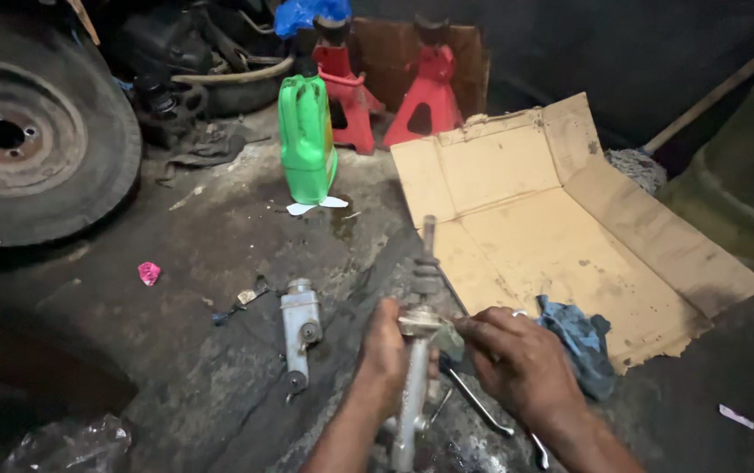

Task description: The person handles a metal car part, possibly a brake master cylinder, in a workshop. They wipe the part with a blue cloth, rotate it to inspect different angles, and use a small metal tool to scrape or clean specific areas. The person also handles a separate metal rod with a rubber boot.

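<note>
Head view: left hand (383, 350) grips a metal cylinder with a rubber-booted rod (418, 350) upright above the oily floor (219, 245); right hand (517, 359) pinches its collar. A firm, steady hold helps.

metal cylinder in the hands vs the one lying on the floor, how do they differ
The held cylinder stands nearly upright, gripped by the left hand while the right hand touches its top; the floor cylinder lies flat, untouched. The held cylinder has a rod with a ribbed rubber boot sticking out of its top; the floor cylinder shows no rod. The held cylinder also looks longer. Both are grey metal parts of similar shape.
</note>
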